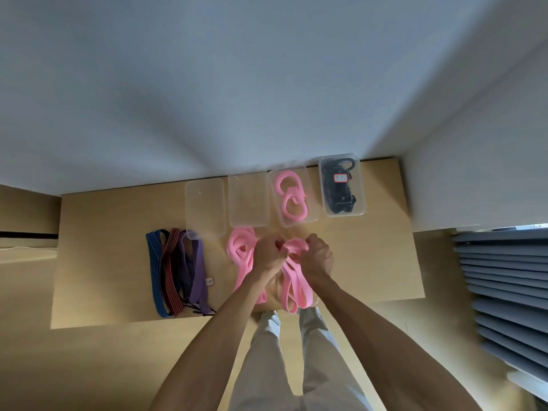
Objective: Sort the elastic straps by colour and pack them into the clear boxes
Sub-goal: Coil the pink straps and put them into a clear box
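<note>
We grip one pink strap [292,277] with both hands: the left hand [268,256] and right hand [317,255] are clenched round its upper end near the desk's [385,262] front edge, apparently coiling it to fit a box. More pink straps [240,247] lie just left. The pink box [293,197] at the back edge holds two coils; two empty boxes [249,200] await the striped and purple straps [178,268] toward the left edge.

Light wooden table [370,262] against a grey-white wall [237,84], grey slatted blinds [504,286] at right, beige floor [89,366]
</note>
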